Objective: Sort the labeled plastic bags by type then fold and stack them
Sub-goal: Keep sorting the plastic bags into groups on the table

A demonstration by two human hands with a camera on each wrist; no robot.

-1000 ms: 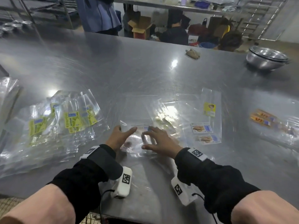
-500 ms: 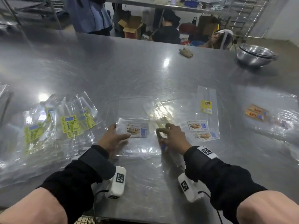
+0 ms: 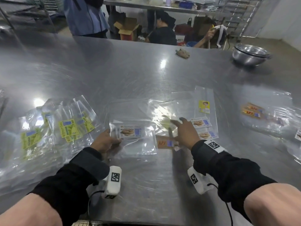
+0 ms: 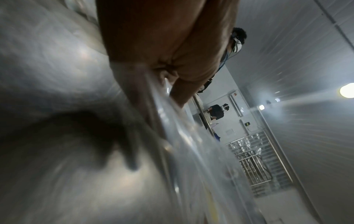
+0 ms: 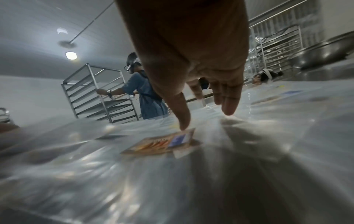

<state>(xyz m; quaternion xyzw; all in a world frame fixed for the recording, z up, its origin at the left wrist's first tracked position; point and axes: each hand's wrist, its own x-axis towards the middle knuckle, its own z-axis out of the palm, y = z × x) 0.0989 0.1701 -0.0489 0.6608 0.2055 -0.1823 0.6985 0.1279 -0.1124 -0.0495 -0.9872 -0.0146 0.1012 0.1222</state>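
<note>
A folded clear bag with a white biscuit label [image 3: 130, 132] lies flat near the front of the steel table [image 3: 130, 79]. My left hand [image 3: 112, 139] pinches its left edge; in the left wrist view the left hand [image 4: 168, 78] has the plastic [image 4: 191, 151] between thumb and fingers. My right hand [image 3: 177, 128] is spread open just right of that bag. Its thumb tip [image 5: 184, 125] touches a clear bag with an orange label [image 5: 162, 143], which also shows under the palm [image 3: 164, 143].
A heap of bags with yellow-green labels [image 3: 68, 129] lies at left. Biscuit-label bags [image 3: 202, 123] and a yellow-label bag [image 3: 204, 106] lie right of my hand, orange-label bags [image 3: 252, 110] farther right. Steel bowls [image 3: 250, 54] stand at the back right, people beyond.
My right hand has left the folded biscuit-label bag, opened and moved right onto the orange-label bag. The left hand has stayed at the bag's left edge.
</note>
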